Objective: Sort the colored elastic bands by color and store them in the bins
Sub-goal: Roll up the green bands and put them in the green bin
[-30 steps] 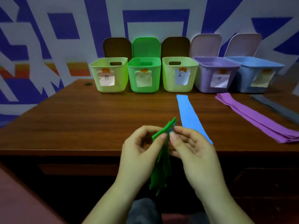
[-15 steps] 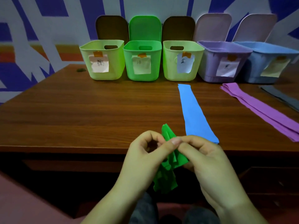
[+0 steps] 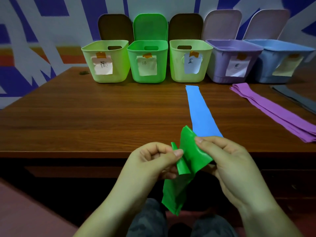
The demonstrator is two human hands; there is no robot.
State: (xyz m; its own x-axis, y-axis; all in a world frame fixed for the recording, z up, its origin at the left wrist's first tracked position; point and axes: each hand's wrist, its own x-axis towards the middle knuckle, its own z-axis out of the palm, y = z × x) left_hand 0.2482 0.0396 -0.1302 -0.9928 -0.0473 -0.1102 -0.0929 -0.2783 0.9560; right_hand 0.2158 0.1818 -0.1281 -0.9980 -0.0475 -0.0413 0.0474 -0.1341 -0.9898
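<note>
Left hand (image 3: 153, 161) and right hand (image 3: 229, 161) pinch (fingers curled).

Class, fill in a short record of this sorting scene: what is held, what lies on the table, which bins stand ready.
Held: green band, pinched by left hand and right hand
On table: blue band, purple band, dark band at right edge
Bins: five, lids up, paper labels
Matching bin: green bin, second from left

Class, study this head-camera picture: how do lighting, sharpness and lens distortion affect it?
Head view: dim, bluish light, dark under the table; the wide lens bows the wall and outer bins; the green band and both hands are fairly sharp, edges softer; bin labels are partly legible.
</note>
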